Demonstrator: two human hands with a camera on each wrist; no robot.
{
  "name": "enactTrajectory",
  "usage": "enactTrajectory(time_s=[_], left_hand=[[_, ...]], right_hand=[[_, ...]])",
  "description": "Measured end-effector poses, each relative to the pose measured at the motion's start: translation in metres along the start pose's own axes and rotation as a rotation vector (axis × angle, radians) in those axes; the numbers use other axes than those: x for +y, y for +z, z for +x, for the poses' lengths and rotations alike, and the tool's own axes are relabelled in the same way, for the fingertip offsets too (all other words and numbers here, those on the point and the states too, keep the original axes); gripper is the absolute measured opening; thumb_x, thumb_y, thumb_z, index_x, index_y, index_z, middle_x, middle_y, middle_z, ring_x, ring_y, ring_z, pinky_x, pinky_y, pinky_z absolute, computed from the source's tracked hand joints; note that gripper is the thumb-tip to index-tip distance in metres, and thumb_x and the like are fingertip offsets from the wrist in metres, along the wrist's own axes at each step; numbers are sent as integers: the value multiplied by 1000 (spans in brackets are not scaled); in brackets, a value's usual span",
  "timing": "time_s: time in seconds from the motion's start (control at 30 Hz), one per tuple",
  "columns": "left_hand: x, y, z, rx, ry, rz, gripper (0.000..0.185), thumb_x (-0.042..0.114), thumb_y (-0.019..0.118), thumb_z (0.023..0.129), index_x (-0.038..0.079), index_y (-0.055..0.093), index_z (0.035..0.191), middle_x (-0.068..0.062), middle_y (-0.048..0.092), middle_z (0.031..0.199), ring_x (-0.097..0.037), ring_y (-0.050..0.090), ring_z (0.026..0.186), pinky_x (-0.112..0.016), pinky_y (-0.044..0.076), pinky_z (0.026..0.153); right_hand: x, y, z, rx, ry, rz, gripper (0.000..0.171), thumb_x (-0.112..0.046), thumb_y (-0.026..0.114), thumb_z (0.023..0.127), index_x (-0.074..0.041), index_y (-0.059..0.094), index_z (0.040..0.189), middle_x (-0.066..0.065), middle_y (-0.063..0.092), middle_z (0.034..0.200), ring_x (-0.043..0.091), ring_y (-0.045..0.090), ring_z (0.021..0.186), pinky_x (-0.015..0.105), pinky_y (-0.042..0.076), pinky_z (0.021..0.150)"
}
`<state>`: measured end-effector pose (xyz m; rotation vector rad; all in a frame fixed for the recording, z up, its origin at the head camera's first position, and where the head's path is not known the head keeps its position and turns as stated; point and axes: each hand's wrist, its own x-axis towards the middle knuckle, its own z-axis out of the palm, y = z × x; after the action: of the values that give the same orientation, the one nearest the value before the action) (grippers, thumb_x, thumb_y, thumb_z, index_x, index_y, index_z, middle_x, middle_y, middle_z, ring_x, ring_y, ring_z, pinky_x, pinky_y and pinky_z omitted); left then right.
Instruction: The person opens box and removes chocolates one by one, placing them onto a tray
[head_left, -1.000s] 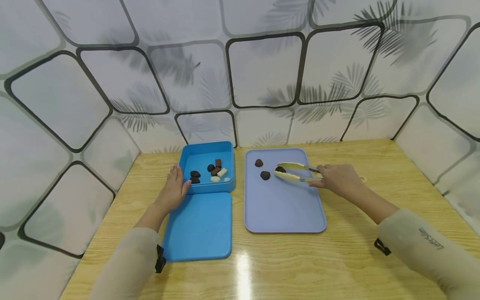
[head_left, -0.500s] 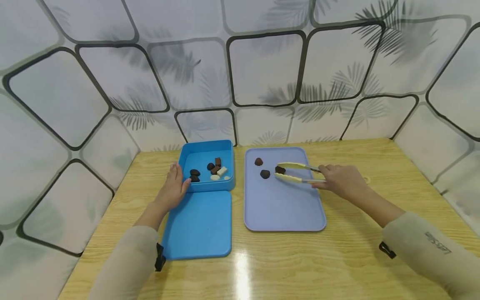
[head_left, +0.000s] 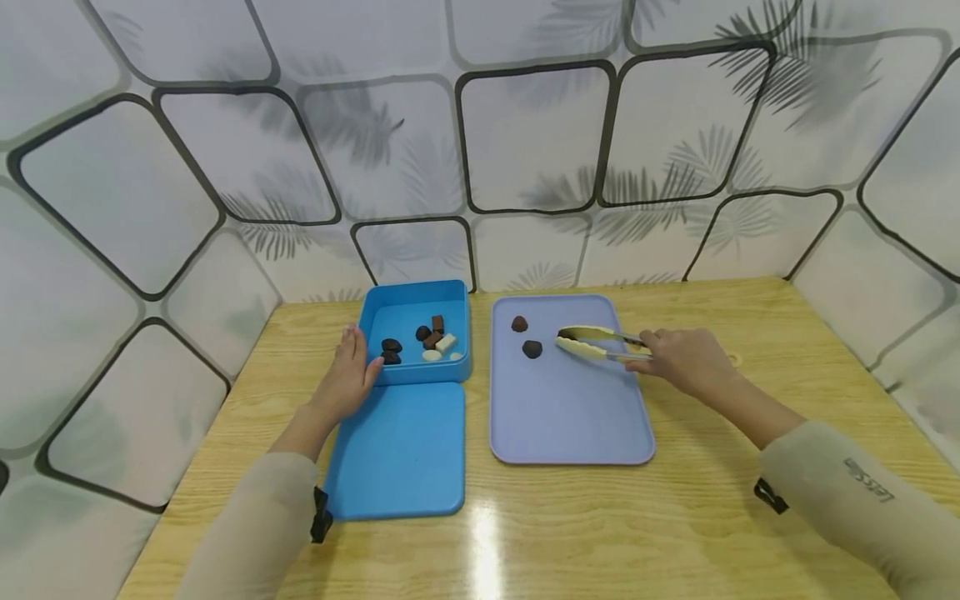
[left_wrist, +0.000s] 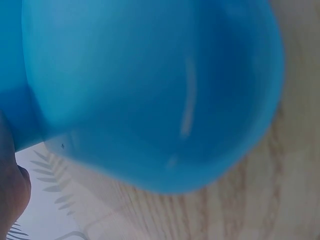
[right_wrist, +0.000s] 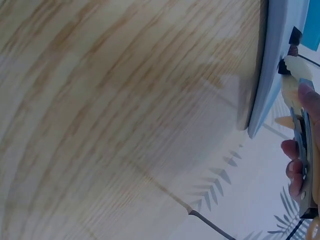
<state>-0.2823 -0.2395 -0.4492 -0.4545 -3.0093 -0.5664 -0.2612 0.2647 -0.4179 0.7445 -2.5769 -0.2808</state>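
The step in hand looks like picking up: the right hand [head_left: 678, 354] grips the tongs [head_left: 585, 350], whose pale tips close about a dark piece [right_wrist: 283, 67] on the lilac tray [head_left: 570, 417], though how firmly they pinch it I cannot tell. The next move likely calls for a steady squeeze and straight lift, since a dark lump [head_left: 532, 349] lies just left of the tips and a sideways drag could knock it; a brown piece [head_left: 520, 323] sits beyond. The left hand [head_left: 345, 375], fingers extended, rests against the blue box [head_left: 427, 374], which holds assorted pieces [head_left: 432, 340]; a flat blue panel [head_left: 401, 450] lies in front of it
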Motion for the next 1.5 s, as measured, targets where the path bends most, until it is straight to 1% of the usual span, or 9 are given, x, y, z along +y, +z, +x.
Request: enactTrajectory(time_s=[0.13, 0.23, 0.33, 0.5, 0.77, 0.97, 1.03, 1.33, 1.5], left_hand=[[1, 0, -1, 1, 0, -8, 67, 28, 31, 104, -17, 0, 143, -32, -4, 153, -46, -3, 142, -56, 7, 114], [1, -1, -1, 5, 1, -15, 67, 28, 31, 104, -17, 0, 143, -32, -4, 153, -45, -3, 142, -56, 8, 114], [1, -1, -2, 6, 0, -17, 67, 28, 32, 104, -17, 0, 143, -33, -4, 153, -45, -3, 142, -56, 8, 114], [2, 0, -3, 1, 0, -24, 68, 29, 31, 104, -17, 0, 144, -33, -4, 153, -46, -2, 142, -56, 8, 114], [2, 2, -1, 7, -1, -23, 68, 30, 31, 104, -16, 0, 144, -32, -4, 153, -45, -2, 142, -55, 9, 114], [2, 1, 0, 2, -2, -14, 67, 28, 32, 104, -16, 0, 144, -32, -4, 153, -45, -2, 142, -55, 8, 115], [2, 0, -1, 0, -2, -18, 67, 28, 32, 104, -17, 0, 144, -33, -4, 153, -45, -3, 142, -56, 8, 114], [2, -4, -1, -10, -5, -10, 67, 27, 31, 105, -17, -2, 143, -33, -7, 152, -46, -4, 142, -55, 7, 115], [1, -2, 0, -2, 4, -17, 66, 26, 31, 104, -18, -1, 143, -34, -5, 152, -46, -4, 141, -56, 7, 114]], right_hand=[[0, -8, 3, -158, 72, 131, 46, -54, 73, 73, -14, 51, 66, -5, 40, 50, 9, 31, 41, 24, 20, 37], [2, -13, 7, -303, 143, 229, 46, -57, 67, 78, -16, 49, 67, -5, 41, 53, 11, 36, 45, 25, 23, 38], [5, -14, 11, -385, 190, 274, 46, -59, 64, 79, -16, 51, 69, -3, 43, 54, 13, 38, 47, 27, 26, 39], [10, -13, 12, -420, 226, 300, 47, -61, 62, 80, -16, 52, 71, -3, 44, 55, 14, 39, 49, 28, 28, 41], [20, -10, 12, -408, 259, 351, 45, -58, 63, 81, -14, 56, 74, -2, 46, 56, 16, 41, 49, 29, 31, 41], [29, -2, 13, -533, 342, 678, 45, -59, 64, 81, -15, 74, 85, -1, 58, 63, 13, 42, 52, 28, 35, 46], [30, -1, 14, -557, 351, 744, 45, -59, 65, 80, -15, 75, 86, -1, 59, 63, 12, 42, 52, 28, 35, 47], [36, 0, 15, -526, 342, 590, 51, -66, 62, 77, -15, 62, 74, -2, 47, 60, 13, 40, 55, 27, 29, 47], [42, 6, 10, -525, 384, 565, 61, -65, 62, 78, -8, 71, 99, 3, 62, 76, 16, 48, 61, 29, 35, 48]])
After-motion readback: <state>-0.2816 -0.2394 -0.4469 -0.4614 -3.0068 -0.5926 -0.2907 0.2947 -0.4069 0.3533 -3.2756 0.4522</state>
